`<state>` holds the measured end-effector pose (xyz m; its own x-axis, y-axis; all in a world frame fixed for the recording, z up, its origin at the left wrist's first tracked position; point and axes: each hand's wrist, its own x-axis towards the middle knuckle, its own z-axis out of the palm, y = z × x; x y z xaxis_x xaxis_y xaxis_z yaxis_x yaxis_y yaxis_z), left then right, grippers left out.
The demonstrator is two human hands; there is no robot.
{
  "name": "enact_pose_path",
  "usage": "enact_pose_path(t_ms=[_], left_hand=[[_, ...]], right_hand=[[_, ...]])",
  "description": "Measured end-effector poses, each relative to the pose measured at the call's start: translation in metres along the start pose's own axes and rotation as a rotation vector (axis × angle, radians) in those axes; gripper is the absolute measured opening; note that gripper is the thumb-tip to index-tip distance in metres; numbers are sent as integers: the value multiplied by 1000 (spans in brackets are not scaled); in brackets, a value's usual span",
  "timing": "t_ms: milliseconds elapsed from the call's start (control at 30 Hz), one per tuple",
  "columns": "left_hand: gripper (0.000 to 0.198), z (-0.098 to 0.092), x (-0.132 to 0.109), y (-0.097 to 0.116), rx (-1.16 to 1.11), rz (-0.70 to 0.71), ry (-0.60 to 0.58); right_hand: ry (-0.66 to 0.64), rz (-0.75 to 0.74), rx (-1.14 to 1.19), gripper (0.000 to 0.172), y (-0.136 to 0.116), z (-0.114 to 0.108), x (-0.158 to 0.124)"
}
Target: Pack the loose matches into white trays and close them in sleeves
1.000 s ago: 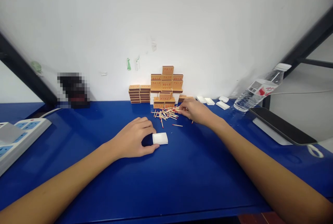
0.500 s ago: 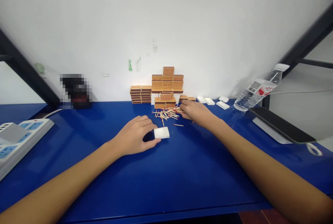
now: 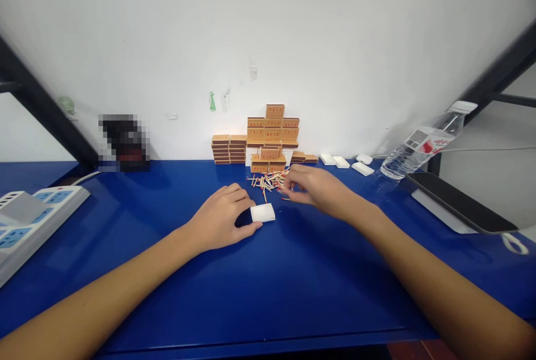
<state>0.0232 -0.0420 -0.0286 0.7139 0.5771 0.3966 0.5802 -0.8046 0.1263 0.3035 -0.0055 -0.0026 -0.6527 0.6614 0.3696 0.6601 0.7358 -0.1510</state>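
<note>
On the blue table, a small white matchbox tray (image 3: 263, 213) lies between the thumb and fingers of my left hand (image 3: 224, 217). My right hand (image 3: 320, 190) is above the right edge of a loose heap of red-tipped matches (image 3: 268, 181). Its thumb and forefinger are pinched together, and a match seems to be between them, mostly covered by the fingertips. One match (image 3: 265, 196) points from the heap toward the tray. Just behind the heap, printed matchboxes (image 3: 273, 134) are stacked in a stepped tower against the wall.
More matchboxes (image 3: 229, 149) form a low stack left of the tower. Several white trays (image 3: 342, 162) lie at the back right. Beyond them, a plastic bottle (image 3: 422, 139) leans near a black phone-like slab (image 3: 460, 201). A power strip (image 3: 46, 215) occupies the left side.
My right hand has drawn back slightly from the heap's right side, with thumb and forefinger now pinched in view. My left hand stays at the tray. The whole view has shifted slightly.
</note>
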Motion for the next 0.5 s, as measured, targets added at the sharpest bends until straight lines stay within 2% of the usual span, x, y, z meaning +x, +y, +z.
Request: enact_pose_path(t_ms=[167,267,500], left_hand=[[28,1,1,2,8,4,-16],[28,0,1,2,-8,7,-5],[29,1,1,2,21,10,-24]], right_hand=[[-91,-70,25,15,-39,14,6],[-152,-86,21,11,-45,18,6],[-199,-110,4,15,-50,16,3]])
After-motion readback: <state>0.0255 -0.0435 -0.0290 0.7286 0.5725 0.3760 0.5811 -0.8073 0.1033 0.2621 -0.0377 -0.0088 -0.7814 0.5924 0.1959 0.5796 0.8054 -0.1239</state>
